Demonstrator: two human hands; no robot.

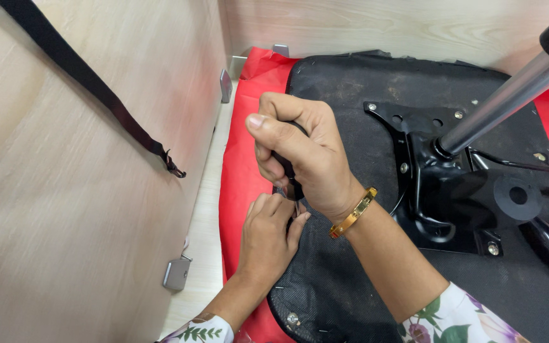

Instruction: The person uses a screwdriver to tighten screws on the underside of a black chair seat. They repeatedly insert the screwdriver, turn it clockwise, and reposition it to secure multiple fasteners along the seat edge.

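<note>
An upturned office chair seat (351, 89) with a black fabric underside lies on a red sheet (239, 184). My right hand (303, 152) is clenched around the black handle of a screwdriver (290, 174), held upright over the seat's left edge. Just below it, my left hand (268, 238) pinches the tool's thin metal shaft where it meets the fabric. A gold bracelet (354, 213) circles my right wrist. The tip of the tool is hidden by my fingers.
A black metal mounting plate (443, 184) is bolted to the seat, with a silver gas-lift cylinder (506, 101) rising to the upper right. Wooden panels (84, 209) wall in the left and back. A black strap (96, 89) hangs on the left panel. Small metal brackets (177, 274) sit along the floor.
</note>
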